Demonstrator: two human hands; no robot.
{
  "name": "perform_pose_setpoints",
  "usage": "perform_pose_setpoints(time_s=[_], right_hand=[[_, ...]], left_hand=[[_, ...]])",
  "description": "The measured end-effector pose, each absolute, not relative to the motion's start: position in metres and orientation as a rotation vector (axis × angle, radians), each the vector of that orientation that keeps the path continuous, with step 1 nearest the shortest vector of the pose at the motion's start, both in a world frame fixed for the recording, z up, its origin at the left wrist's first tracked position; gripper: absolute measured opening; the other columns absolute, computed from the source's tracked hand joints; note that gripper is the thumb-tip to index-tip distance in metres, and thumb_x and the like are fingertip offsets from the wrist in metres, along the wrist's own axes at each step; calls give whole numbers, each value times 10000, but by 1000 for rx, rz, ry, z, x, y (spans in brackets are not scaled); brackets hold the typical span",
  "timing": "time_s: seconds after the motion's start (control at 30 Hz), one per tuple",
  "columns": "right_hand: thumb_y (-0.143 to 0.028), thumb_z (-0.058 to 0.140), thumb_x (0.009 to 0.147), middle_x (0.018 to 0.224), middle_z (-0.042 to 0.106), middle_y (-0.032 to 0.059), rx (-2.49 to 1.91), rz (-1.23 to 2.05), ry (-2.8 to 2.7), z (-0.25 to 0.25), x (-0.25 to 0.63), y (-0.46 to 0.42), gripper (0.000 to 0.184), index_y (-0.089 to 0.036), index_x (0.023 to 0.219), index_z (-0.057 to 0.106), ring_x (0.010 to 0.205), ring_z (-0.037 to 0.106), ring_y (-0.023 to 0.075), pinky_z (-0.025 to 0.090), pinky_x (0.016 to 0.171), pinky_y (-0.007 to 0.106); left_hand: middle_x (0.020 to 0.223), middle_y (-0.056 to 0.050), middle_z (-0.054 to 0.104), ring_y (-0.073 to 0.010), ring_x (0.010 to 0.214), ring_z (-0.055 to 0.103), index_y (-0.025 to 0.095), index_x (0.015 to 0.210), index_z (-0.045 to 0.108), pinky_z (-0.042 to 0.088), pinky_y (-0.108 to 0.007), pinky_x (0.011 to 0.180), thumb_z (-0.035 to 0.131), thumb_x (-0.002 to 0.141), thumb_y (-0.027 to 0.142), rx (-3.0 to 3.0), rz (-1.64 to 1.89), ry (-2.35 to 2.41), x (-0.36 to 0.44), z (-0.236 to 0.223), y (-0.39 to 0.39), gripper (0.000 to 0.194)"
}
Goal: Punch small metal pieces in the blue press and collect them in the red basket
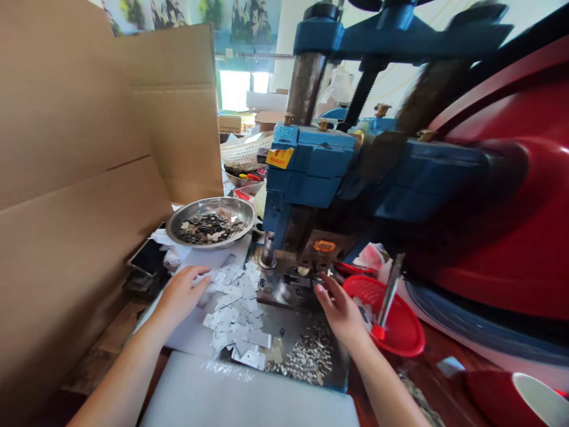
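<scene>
Many flat metal plates [235, 302], loose and overlapping, just beside the fingers of the left hand [180, 293]. Left hand: spread, thumb apart, nothing seen gripped. Right hand [344, 308]: fingers parted at the die block [284, 293] of a blue press [311, 160]; whether they touch or pinch a plate, cannot tell. Progress, judged by eye: work partway, a large stock of plates loose beside the left hand; some flat pieces inside a red basket [411, 335], beyond the right hand's outer side. Small metal bits [311, 356], one heap, nearer the wearer than the right hand. One steel bowl [200, 204] of dark and bright pieces, beyond the left hand. Surface: red-brown counter [433, 341]; white sheet [249, 397] below and between the hands. Room: tall cardboard [178, 118] left of the left hand; large red wheel [524, 237] right of the right hand; bright window [235, 89] far beyond both.
</scene>
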State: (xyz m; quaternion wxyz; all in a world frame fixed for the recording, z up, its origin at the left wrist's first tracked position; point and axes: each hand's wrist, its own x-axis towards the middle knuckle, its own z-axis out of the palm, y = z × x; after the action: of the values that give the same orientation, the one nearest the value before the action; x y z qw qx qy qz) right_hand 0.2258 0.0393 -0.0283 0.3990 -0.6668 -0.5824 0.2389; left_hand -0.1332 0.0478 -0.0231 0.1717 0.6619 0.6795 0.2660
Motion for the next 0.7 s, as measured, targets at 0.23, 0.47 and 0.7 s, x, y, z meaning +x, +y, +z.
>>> perform_pose_setpoints(time_s=[0.23,0.47,0.7], right_hand=[[-538,529,697,670,650,30,-1765,577,-1421,-24,226,58,354,-205,768,624,645,599,201,430,587,298],[-549,557,690,894,688,72,-1756,423,-925,-33,292,-1,513,-162,1022,611,793,629,220,470,705,326],[-422,531,789,874,693,44,-1644,615,-1816,-36,238,-28,242,-243,833,688,869,620,221,468,813,356]], left_hand=[[1052,-88,678,-236,961,620,210,1084,644,433,-317,853,484,838,341,1979,415,2024,-114,-19,84,321],[980,-122,699,-279,917,635,198,926,683,445,-334,786,604,755,391,1938,352,2043,-101,-32,116,269],[868,-50,702,-222,811,635,215,842,652,444,-283,690,585,748,365,1933,422,1981,-98,-29,105,189]])
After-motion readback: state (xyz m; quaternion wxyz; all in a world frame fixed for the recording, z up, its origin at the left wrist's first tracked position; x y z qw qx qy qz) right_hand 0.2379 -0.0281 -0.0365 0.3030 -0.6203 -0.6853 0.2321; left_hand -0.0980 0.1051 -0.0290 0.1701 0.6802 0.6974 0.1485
